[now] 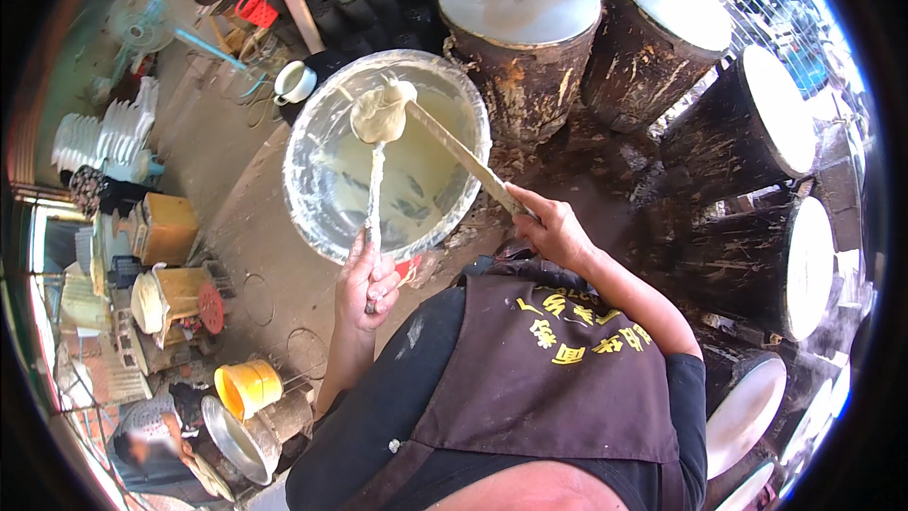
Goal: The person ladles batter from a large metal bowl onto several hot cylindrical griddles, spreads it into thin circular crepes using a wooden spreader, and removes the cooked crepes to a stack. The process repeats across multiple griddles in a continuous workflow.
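A ring of dark, soot-stained drums point(530, 57) curves around the person's right side, each capped with a flat pale lid; the nearest stands just beside the big metal bowl point(326, 218). The bowl sits straight ahead of the person, its inner wall smeared with pale batter. A brown apron point(558, 369) covers the person's chest at the bottom of the view.

Over the bowl, a lump of dough point(378, 114) hangs between two tools. The right hand point(553, 227) is closed around the lower end of a long wooden paddle point(463, 156), which slants up to the left into the lump. The left hand point(367, 279) is wrapped tight around a thin stick point(375, 194), coated in batter, that rises almost upright to the underside of the lump. The two hands are well apart, each gripping its own tool.

Off to the left stand a yellow bucket point(248, 388), a white cup point(295, 82) near the bowl's far rim, and a stack of white plates point(104, 137).
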`<state>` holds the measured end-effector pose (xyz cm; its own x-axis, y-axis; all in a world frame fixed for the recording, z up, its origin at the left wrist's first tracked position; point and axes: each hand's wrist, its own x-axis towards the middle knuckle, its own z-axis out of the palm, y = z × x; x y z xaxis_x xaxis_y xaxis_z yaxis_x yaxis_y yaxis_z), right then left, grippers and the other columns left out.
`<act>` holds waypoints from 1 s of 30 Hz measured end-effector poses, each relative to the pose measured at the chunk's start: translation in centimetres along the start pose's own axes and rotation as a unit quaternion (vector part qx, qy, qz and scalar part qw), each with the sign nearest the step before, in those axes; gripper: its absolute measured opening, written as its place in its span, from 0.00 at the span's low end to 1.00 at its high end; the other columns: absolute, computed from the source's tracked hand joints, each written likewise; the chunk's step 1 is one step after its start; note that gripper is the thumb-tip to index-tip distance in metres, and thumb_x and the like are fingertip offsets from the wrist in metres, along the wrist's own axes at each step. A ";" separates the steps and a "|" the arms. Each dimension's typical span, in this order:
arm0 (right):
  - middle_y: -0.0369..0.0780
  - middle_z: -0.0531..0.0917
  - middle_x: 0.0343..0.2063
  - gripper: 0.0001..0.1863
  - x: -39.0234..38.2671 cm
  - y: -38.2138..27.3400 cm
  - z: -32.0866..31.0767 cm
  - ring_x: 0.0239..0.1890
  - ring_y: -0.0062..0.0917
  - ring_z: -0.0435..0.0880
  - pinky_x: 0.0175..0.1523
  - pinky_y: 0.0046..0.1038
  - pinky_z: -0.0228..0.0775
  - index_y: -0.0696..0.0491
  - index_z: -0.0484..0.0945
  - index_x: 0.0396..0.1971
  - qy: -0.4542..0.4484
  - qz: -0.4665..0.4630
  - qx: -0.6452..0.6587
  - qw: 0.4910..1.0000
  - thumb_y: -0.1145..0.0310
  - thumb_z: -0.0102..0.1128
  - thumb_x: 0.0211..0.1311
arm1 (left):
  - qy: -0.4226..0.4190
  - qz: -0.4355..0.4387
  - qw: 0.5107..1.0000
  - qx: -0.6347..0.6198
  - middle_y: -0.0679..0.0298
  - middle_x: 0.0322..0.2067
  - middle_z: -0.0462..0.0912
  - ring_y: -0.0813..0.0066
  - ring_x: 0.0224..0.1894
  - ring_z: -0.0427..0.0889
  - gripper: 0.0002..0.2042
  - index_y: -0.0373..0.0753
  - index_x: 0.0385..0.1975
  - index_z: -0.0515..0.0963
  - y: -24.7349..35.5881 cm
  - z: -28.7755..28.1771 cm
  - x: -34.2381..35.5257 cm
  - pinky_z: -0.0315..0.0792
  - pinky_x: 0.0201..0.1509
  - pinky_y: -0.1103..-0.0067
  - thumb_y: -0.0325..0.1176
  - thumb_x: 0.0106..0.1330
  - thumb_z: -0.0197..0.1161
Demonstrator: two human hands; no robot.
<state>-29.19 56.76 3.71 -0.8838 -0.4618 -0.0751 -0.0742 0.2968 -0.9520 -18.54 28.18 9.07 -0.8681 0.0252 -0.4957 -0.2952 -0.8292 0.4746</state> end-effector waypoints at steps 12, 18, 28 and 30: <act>0.48 0.82 0.36 0.27 0.6 6.0 -12.0 0.32 0.31 0.83 0.39 0.29 0.74 0.48 0.70 0.60 0.298 0.032 -0.103 0.948 0.77 0.57 0.58 | -0.172 -0.213 0.951 0.146 0.68 0.20 0.61 0.87 0.11 0.57 0.22 0.57 0.65 0.59 3.0 13.6 17.2 0.56 0.06 0.89 0.30 0.73 0.44; 0.48 0.81 0.39 0.27 -2.5 7.4 -17.7 0.35 0.33 0.83 0.42 0.29 0.74 0.47 0.70 0.60 0.449 -0.004 -0.144 0.882 0.77 0.58 0.58 | -0.246 -0.308 0.901 0.180 0.69 0.20 0.61 0.87 0.10 0.59 0.21 0.56 0.64 0.59 -1.6 24.0 26.2 0.59 0.06 0.88 0.31 0.73 0.45; 0.45 0.77 0.28 0.28 -2.2 14.5 -38.1 0.30 0.38 0.77 0.37 0.34 0.71 0.45 0.68 0.61 0.461 0.073 -0.309 0.829 0.75 0.56 0.58 | -0.271 -0.219 0.853 0.389 0.72 0.17 0.63 0.88 0.11 0.59 0.15 0.49 0.57 0.65 -19.3 43.5 39.2 0.53 0.08 0.89 0.36 0.73 0.49; 0.44 0.77 0.28 0.29 -1.3 15.5 -41.4 0.29 0.36 0.77 0.37 0.33 0.72 0.44 0.67 0.61 0.460 0.078 -0.339 0.817 0.75 0.55 0.58 | -0.247 -0.126 0.824 0.494 0.73 0.16 0.63 0.88 0.10 0.59 0.15 0.47 0.56 0.67 -23.4 46.2 41.3 0.53 0.08 0.87 0.38 0.72 0.51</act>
<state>-48.33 96.51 1.36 -0.8575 0.3558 0.3717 0.1080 0.8308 -0.5460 -65.93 74.40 11.06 -0.7144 0.5532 -0.4285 -0.4599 0.0904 0.8834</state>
